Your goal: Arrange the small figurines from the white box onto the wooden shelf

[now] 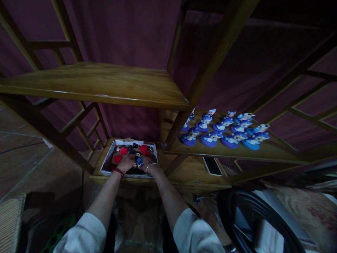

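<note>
Both my hands reach down into a shallow white box on the lower shelf. Inside lie small figurines with red round bases and dark-haired heads. My left hand, with a red bead bracelet at the wrist, is over the middle of the box. Close on its right is my right hand, wearing a silver bangle. Between the two hands shows a small blue figurine, at the fingers of both. The fingertips are dim and partly hidden, so I cannot tell how firmly either hand grips it.
Rows of purple-and-white figurines stand on the raised shelf at right. A phone lies below them. An upper wooden shelf overhangs the box. A black round-rimmed object stands at lower right.
</note>
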`<state>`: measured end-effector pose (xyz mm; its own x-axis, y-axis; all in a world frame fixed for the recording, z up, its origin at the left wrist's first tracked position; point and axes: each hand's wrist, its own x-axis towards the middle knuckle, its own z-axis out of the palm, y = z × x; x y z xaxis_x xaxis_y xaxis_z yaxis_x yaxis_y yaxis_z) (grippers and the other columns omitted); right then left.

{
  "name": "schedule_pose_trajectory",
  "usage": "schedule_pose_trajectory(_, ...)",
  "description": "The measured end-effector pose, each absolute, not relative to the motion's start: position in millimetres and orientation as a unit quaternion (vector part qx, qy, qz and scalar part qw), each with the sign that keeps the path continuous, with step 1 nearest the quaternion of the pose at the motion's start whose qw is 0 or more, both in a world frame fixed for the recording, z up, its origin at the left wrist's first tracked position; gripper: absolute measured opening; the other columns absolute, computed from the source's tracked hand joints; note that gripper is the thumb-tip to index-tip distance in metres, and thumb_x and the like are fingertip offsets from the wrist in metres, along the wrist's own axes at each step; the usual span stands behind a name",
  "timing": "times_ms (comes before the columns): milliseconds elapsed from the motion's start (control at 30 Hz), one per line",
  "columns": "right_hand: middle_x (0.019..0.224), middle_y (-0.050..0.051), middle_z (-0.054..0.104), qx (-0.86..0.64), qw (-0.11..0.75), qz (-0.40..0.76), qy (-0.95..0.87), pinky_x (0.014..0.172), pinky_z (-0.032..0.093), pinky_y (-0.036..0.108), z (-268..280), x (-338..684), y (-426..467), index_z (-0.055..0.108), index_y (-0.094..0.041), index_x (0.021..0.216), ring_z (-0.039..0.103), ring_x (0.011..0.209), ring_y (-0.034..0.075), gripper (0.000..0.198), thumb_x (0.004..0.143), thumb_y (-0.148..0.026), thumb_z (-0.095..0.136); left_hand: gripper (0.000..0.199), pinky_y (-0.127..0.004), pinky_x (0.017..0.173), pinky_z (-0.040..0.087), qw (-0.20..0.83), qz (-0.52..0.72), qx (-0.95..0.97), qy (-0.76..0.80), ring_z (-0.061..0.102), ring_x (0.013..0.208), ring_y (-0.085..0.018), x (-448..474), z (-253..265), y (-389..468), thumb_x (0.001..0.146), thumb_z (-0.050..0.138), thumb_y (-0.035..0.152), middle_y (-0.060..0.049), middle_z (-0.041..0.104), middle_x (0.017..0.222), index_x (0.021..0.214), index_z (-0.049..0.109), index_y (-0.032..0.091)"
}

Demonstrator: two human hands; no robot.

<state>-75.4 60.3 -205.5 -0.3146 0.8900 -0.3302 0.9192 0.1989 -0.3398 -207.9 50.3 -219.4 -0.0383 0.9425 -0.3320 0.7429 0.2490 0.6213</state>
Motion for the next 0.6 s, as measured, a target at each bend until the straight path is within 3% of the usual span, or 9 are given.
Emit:
schedule_pose_trajectory(133, 0.098, 0.008, 0.063, 0.609, 0.000, -0.245, 0.754, 0.076, 0.041, 0.025, -204.0, -78.7, 62.9, 0.056, -0.018, 0.100, 0.058, 0.090, 0.019, 0.031, 0.069, -0.025, 0.057, 0.027, -0.019, 0.069, 0.043, 0.356, 0.161, 0.586, 0.709, 0.058, 0.088, -0.014, -209.3, -215.9, 52.5, 0.077, 0.040, 0.016, -0.007, 0.064, 0.097, 0.095, 0.060, 0.012)
schedule_pose_trajectory(333, 0.098, 0.002, 0.063, 0.573, 0.006, -0.244, 0.782, 0.079, 0.040, 0.026, -204.9, -76.9, 64.2, 0.057, -0.025, 0.100, 0.057, 0.093, 0.018, 0.030, 0.071, -0.025, 0.053, 0.027, -0.019, 0.070, 0.042, 0.338, 0.132, 0.612, 0.702, 0.057, 0.086, -0.013, -206.2, -210.0, 50.9, 0.077, 0.038, 0.016, -0.005, 0.064, 0.095, 0.092, 0.061, 0.016)
schedule_pose_trajectory(600, 0.102, 0.008, 0.062, 0.585, 0.029, -0.220, 0.780, 0.077, 0.042, 0.028, -202.8, -75.1, 60.4, 0.054, -0.021, 0.108, 0.057, 0.095, 0.021, 0.038, 0.070, -0.023, 0.054, 0.031, -0.026, 0.082, 0.040, 0.280, 0.062, 0.661, 0.693, 0.054, 0.097, -0.018, -199.6, -212.4, 50.5, 0.073, 0.041, 0.011, -0.009, 0.061, 0.102, 0.098, 0.059, 0.016)
